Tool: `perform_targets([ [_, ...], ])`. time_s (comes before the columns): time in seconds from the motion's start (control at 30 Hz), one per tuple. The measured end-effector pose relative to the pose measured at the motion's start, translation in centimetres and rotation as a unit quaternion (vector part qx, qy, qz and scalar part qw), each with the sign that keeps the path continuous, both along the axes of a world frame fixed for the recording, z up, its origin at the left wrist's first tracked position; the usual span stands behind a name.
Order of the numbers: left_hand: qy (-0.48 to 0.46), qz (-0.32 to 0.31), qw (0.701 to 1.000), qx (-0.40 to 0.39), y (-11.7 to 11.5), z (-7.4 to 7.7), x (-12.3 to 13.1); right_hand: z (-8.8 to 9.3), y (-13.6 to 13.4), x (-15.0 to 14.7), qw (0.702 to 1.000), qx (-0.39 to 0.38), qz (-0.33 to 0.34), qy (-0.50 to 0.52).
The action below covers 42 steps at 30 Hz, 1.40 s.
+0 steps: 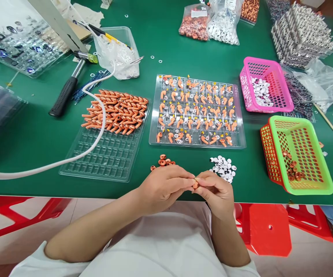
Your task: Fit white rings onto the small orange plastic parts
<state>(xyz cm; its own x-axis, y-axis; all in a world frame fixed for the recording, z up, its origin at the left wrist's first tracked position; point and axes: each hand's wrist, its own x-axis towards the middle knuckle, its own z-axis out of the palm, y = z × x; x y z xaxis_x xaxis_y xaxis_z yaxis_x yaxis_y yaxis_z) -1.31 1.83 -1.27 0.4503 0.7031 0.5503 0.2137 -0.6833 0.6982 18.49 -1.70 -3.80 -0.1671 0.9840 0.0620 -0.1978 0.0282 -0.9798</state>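
At the table's front edge, my left hand (162,188) and my right hand (220,194) meet fingertip to fingertip. Both pinch one small orange earbud piece (195,185), mostly covered by the fingers. Just beyond my left hand lies a little heap of copper-coloured earbud shells (162,162). Small round white discs (223,167), some showing black, are scattered beyond my right hand. Behind both hands stands a clear compartment tray (198,145) holding rows of curved orange earbud parts (196,99) with yellow bits and clear rings.
On the left, copper stemmed pieces (122,111) fill part of another clear tray (97,163), crossed by a white hose (102,111). A hammer (65,94) lies farther left. To the right are pink (286,96) and green (325,173) baskets. A red stool (270,231) stands below.
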Motion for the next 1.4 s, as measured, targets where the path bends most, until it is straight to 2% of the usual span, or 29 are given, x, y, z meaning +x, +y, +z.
perform_targets([
  [0.27,-0.007,0.000,1.000,0.002,-0.1,0.0,0.0,0.1,0.0,0.1,1.000,-0.004,0.012,0.004],
  [0.77,0.016,0.033,0.999,0.015,-0.4,-0.5,-0.2,0.3,0.0,-0.1,0.998,0.012,0.017,-0.064],
  [1.07,0.028,0.065,0.997,0.030,-0.9,-0.6,0.1,0.4,-0.3,-0.7,0.987,0.078,-0.030,-0.139],
  [1.4,0.050,0.057,0.996,0.047,-1.1,-0.4,-0.1,1.0,-0.2,-1.3,0.969,0.146,-0.052,-0.194],
])
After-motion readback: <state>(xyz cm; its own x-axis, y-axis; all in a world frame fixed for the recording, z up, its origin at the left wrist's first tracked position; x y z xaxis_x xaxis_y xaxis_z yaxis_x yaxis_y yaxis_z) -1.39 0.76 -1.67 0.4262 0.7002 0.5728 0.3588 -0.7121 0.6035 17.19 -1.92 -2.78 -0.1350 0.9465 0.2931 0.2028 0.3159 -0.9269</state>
